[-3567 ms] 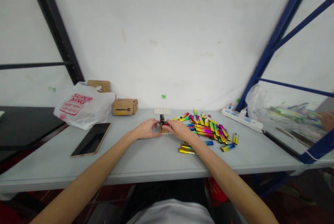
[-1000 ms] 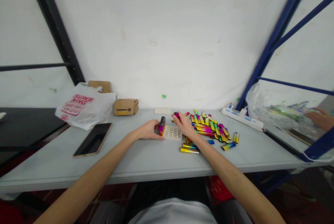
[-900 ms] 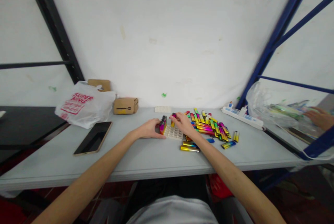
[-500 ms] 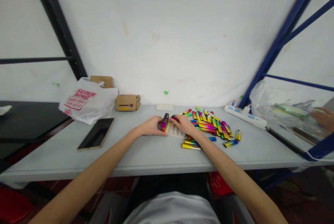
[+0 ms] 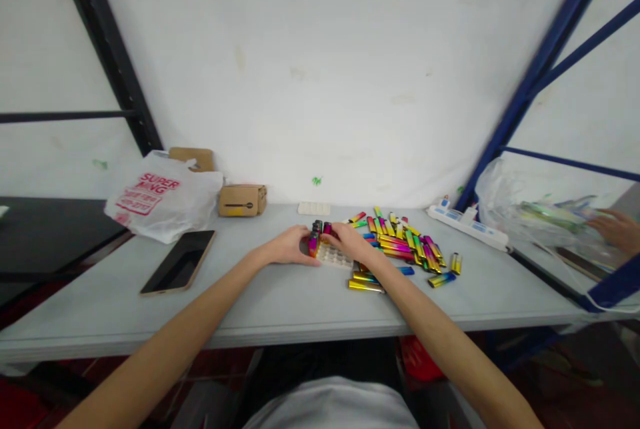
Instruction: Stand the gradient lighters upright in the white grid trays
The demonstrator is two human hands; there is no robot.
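A white slotted tray (image 5: 336, 257) lies on the table between my hands. Several shiny lighters (image 5: 313, 243) stand upright in a row at its left end. My left hand (image 5: 290, 246) is closed around that end, thumb at the near side and fingers behind. My right hand (image 5: 349, 242) pinches a magenta lighter (image 5: 327, 228) upright over the tray, just right of the standing row; the fingers hide its lower part. To the right of the tray lies a loose pile of metallic rainbow lighters (image 5: 395, 242), partly behind my right forearm.
Against the wall lies another white tray (image 5: 314, 208). On the left are a cardboard box (image 5: 243, 201), a plastic bag (image 5: 165, 199) and a phone (image 5: 179, 262). A power strip (image 5: 469, 227) runs along the right. Beyond the blue frame, another person's hand (image 5: 617, 229) is near plastic bags.
My right hand has shifted slightly left, and its lighter now shows upright beside the standing row. My left hand stays at the tray's end. The camera view has moved a little.
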